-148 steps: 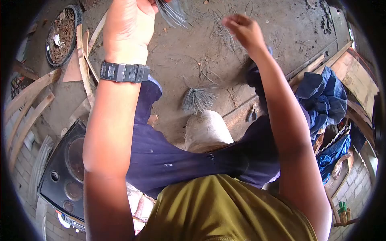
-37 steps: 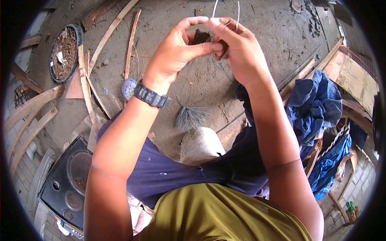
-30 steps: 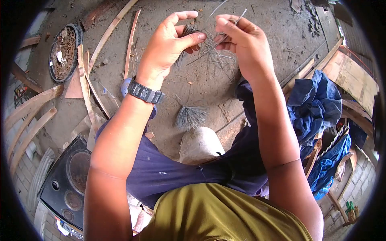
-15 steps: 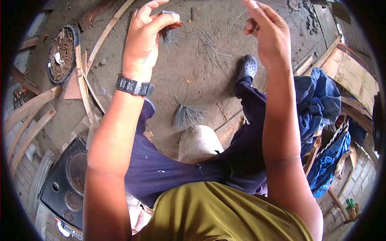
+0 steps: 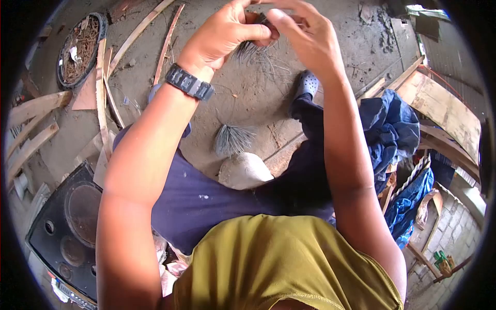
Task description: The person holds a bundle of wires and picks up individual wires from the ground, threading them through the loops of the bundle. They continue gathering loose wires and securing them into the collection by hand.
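Note:
My left hand point(image 5: 225, 33), with a dark watch point(image 5: 189, 82) on its wrist, is closed around a bundle of thin grey wires point(image 5: 248, 49) at the top of the view. Against the top of that bundle is my right hand point(image 5: 310, 39), its fingers curled and partly blurred, and whether they grip a wire is too unclear to tell. On the ground between my legs a second fan of grey wires point(image 5: 233, 138) lies beside a whitish rounded object point(image 5: 244, 171). Loose wires point(image 5: 268, 62) are scattered on the dirt below the hands.
At the left are an oval tub point(image 5: 81, 51) of brown bits, wooden strips point(image 5: 137, 39) and a black speaker point(image 5: 72, 227). On the right lie blue cloth point(image 5: 390, 126), a blue tarp point(image 5: 411, 206) and boards point(image 5: 449, 113). My clog point(image 5: 307, 84) rests on the dirt.
My two hands have come together at the top centre, the left moving right with the wire bundle and the right moving left. The camera view has shifted slightly.

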Demonstrator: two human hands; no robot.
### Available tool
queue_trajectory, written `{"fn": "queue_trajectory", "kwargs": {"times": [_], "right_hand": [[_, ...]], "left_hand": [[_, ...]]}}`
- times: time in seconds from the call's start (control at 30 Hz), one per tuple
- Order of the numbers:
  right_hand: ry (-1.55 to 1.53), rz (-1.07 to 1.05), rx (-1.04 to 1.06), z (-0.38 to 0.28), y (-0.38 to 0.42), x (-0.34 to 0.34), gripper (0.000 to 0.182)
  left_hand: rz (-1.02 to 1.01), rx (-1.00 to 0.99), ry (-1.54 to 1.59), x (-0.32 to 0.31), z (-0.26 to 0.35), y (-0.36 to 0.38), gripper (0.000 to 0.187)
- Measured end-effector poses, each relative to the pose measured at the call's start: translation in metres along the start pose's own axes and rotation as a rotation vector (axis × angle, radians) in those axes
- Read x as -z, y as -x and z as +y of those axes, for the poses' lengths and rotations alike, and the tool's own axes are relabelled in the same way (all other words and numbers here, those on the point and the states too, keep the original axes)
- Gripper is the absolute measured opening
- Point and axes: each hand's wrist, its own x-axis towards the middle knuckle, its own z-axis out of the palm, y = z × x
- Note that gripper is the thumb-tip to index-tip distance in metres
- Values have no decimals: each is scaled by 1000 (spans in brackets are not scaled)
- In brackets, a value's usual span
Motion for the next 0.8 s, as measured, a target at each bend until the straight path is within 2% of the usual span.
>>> {"fn": "queue_trajectory", "kwargs": {"times": [0.03, 0.07, 0.1, 0.17, 0.23, 0.3, 0.37, 0.43, 0.5, 0.53, 0.63, 0.67, 0.7, 0.73, 0.77, 0.8], "right_hand": [[-201, 121, 58, 0, 11, 1, 39], [-158, 77, -138, -26, 26, 16, 46], [-133, 83, -139, -41, 47, 28, 46], [141, 172, -155, -66, 85, 54, 39], [173, 235, -157, -92, 125, 86, 42], [149, 343, -192, -116, 163, 118, 38], [120, 493, -170, -113, 200, 150, 34], [88, 610, -278, -87, 234, 176, 30], [-45, 702, -425, -54, 261, 176, 27], [-86, 704, -519, -38, 272, 168, 27], [-89, 574, -849, 50, 302, 140, 24], [-117, 473, -1005, 88, 312, 128, 24], [-11, 343, -1107, 117, 318, 109, 26], [96, 175, -1165, 129, 315, 97, 29], [212, -5, -999, 179, 334, 85, 33], [385, -86, -984, 207, 338, 69, 39]], "left_hand": [[-8, -12, 10, 1, 6, 11, 63], [34, -45, -41, -2, 16, 22, 61], [75, -77, -88, -7, 24, 33, 60], [219, -175, -107, -17, 38, 50, 58], [205, -280, -41, -4, 46, 63, 58], [302, -331, -76, 7, 49, 72, 57], [389, -371, -105, 18, 50, 80, 53], [304, -368, -241, 64, 42, 74, 49], [392, -331, -223, 55, 44, 79, 53], [371, -313, -207, 62, 42, 78, 54], [375, -219, -226, 54, 40, 79, 54], [386, -189, -245, 45, 41, 80, 54], [399, -157, -262, 39, 42, 80, 54], [375, -144, -315, 33, 42, 79, 54], [351, -124, -366, 31, 40, 77, 55], [339, -85, -372, 31, 36, 73, 56]]}}
